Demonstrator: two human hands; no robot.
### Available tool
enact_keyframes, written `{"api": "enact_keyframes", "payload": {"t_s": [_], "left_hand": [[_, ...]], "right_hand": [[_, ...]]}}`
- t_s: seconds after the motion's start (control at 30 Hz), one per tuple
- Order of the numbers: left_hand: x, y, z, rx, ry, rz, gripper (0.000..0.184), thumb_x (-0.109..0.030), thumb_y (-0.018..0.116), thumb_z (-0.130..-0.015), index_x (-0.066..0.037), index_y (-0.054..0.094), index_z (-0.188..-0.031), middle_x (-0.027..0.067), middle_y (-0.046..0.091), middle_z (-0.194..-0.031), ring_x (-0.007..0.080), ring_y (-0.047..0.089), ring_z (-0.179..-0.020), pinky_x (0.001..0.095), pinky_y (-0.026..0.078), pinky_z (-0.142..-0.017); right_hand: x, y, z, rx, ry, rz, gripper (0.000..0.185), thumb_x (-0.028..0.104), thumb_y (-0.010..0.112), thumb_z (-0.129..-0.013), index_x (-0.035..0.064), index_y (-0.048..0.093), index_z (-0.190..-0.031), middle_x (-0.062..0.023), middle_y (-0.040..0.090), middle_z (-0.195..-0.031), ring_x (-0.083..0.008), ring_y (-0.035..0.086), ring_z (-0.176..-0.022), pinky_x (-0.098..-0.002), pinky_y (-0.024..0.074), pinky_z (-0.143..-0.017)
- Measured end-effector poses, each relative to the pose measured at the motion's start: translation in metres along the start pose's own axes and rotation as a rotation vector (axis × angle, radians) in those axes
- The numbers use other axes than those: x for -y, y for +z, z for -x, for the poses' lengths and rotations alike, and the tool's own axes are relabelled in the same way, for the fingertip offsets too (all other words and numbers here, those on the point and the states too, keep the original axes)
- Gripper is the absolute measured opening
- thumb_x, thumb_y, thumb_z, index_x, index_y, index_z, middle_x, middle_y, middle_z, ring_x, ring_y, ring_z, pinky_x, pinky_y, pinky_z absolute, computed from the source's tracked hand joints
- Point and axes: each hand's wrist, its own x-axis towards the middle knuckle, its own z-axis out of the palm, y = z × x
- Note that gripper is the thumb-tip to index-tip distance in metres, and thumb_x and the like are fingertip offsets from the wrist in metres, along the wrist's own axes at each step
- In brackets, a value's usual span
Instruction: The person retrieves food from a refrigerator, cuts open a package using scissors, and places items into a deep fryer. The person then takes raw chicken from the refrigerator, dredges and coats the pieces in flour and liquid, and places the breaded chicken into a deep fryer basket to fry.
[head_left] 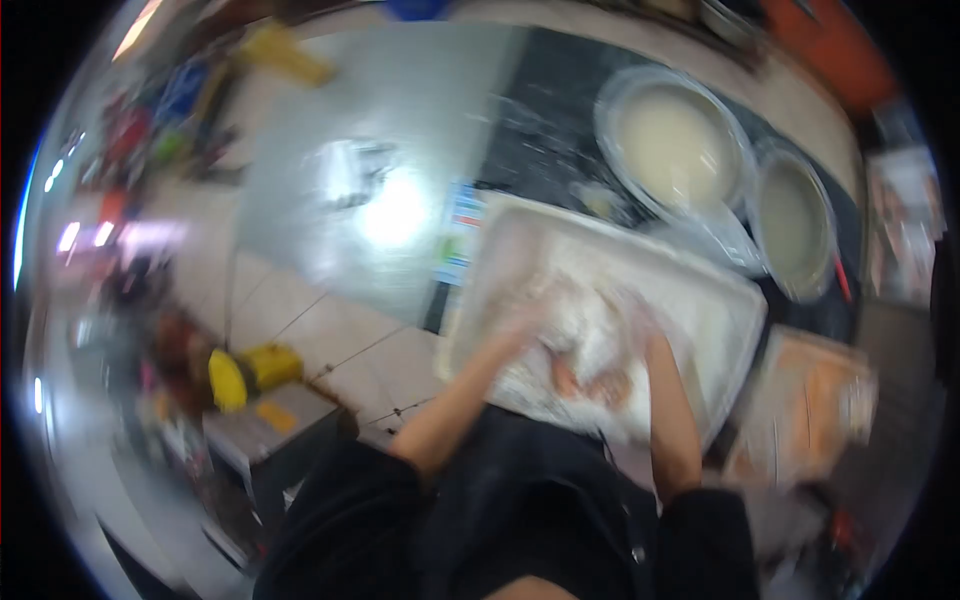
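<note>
A large white tray [740, 290] holds white powder that looks like flour [530, 395]. My left hand [527, 318] is in the tray, on the left of a powder-coated heap [585, 325]. On the heap's other side is my right hand [640, 322]. Both hands are dusted white and smeared by motion, so their fingers and any grip cannot be made out. Orange-pink pieces [590, 385], partly covered in powder, lie just below the heap, nearer my body. They look like raw meat, but blur hides their exact kind.
Behind the tray stand a large bowl of pale liquid [672, 145] and a smaller bowl [795, 225]. A clear container of orange pieces [805, 405] is at right. A shiny metal tabletop [300, 190] extends left; a yellow object [255, 372] sits lower left.
</note>
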Motion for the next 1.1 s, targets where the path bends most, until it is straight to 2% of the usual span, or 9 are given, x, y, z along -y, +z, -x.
{"api": "enact_keyframes", "payload": {"t_s": [0.03,0.07,0.1,0.5,0.8,0.93,0.97,1.03,1.1], "left_hand": [[0.007,0.011,-0.007,0.027,0.039,-0.017,0.050,-0.044,0.052,-0.097,0.002,0.063,-0.117,0.0088,0.064,-0.108,0.0137,0.059,-0.099,0.0332,0.050,-0.081],[0.012,0.019,-0.015,0.046,0.077,-0.032,0.050,-0.043,0.053,-0.097,0.001,0.063,-0.116,0.0089,0.064,-0.108,0.0137,0.059,-0.099,0.0331,0.050,-0.081],[0.011,0.020,-0.023,0.046,0.113,-0.035,0.049,-0.043,0.053,-0.097,0.001,0.064,-0.116,0.0090,0.064,-0.108,0.0137,0.059,-0.099,0.0331,0.050,-0.081],[0.007,-0.026,-0.023,-0.034,0.206,0.028,0.042,-0.038,0.057,-0.094,-0.001,0.066,-0.112,0.0100,0.065,-0.105,0.0137,0.060,-0.096,0.0328,0.050,-0.081],[0.016,0.011,-0.010,0.004,0.366,-0.087,0.036,-0.034,0.061,-0.093,-0.002,0.068,-0.109,0.0108,0.066,-0.104,0.0137,0.061,-0.094,0.0326,0.050,-0.081],[0.019,-0.033,0.023,-0.025,0.368,-0.161,0.034,-0.032,0.062,-0.092,-0.003,0.069,-0.107,0.0112,0.066,-0.103,0.0137,0.061,-0.093,0.0325,0.050,-0.081],[0.040,-0.033,0.020,-0.069,0.630,-0.069,0.034,-0.025,0.068,-0.086,-0.006,0.068,-0.115,0.0119,0.067,-0.109,0.0135,0.062,-0.100,0.0290,0.048,-0.086],[-0.017,-0.038,0.075,-0.198,0.186,-0.178,0.040,-0.025,0.067,-0.088,-0.004,0.066,-0.122,0.0131,0.067,-0.117,0.0152,0.061,-0.106,0.0283,0.047,-0.090],[-0.032,-0.037,0.075,-0.149,-0.056,0.064,0.042,-0.030,0.065,-0.091,-0.006,0.064,-0.125,0.0103,0.065,-0.121,0.0157,0.060,-0.108,0.0285,0.045,-0.092]], "right_hand": [[-0.026,0.026,-0.033,0.102,0.063,-0.491,0.054,0.036,0.042,-0.101,0.0057,0.041,-0.146,-0.0140,0.038,-0.152,-0.0269,0.034,-0.139,-0.0383,0.0245,-0.116],[0.006,0.033,-0.035,0.115,0.153,-0.781,0.052,0.040,0.041,-0.101,0.0053,0.050,-0.139,-0.0085,0.056,-0.128,-0.0208,0.051,-0.116,-0.0339,0.0390,-0.105],[0.013,0.027,-0.036,0.283,0.114,-0.755,0.058,0.038,0.054,-0.096,0.0057,0.045,-0.143,-0.0118,0.051,-0.140,-0.0239,0.046,-0.128,-0.0385,0.0370,-0.108],[0.114,0.070,-0.058,0.310,0.039,-0.279,0.053,0.036,0.050,-0.097,0.0083,0.047,-0.142,-0.0110,0.052,-0.140,-0.0259,0.047,-0.128,-0.0390,0.0358,-0.108],[0.062,0.042,-0.013,0.233,-0.076,-0.242,0.049,0.035,0.047,-0.098,0.0103,0.048,-0.141,-0.0103,0.052,-0.140,-0.0274,0.048,-0.127,-0.0394,0.0349,-0.109],[0.012,0.008,0.030,0.131,-0.096,0.066,0.048,0.035,0.045,-0.099,0.0112,0.049,-0.140,-0.0100,0.052,-0.141,-0.0281,0.049,-0.127,-0.0396,0.0345,-0.109],[0.002,0.000,0.040,0.112,-0.097,0.188,0.048,0.035,0.045,-0.099,0.0114,0.049,-0.140,-0.0099,0.052,-0.141,-0.0283,0.049,-0.127,-0.0397,0.0343,-0.109],[-0.017,-0.012,0.067,0.098,-0.065,0.451,0.047,0.035,0.044,-0.099,0.0118,0.049,-0.140,-0.0098,0.052,-0.141,-0.0286,0.049,-0.127,-0.0397,0.0341,-0.109],[-0.037,-0.019,0.086,0.099,0.058,0.648,0.046,0.034,0.043,-0.099,0.0123,0.050,-0.140,-0.0097,0.052,-0.141,-0.0290,0.050,-0.127,-0.0398,0.0339,-0.110]]}}
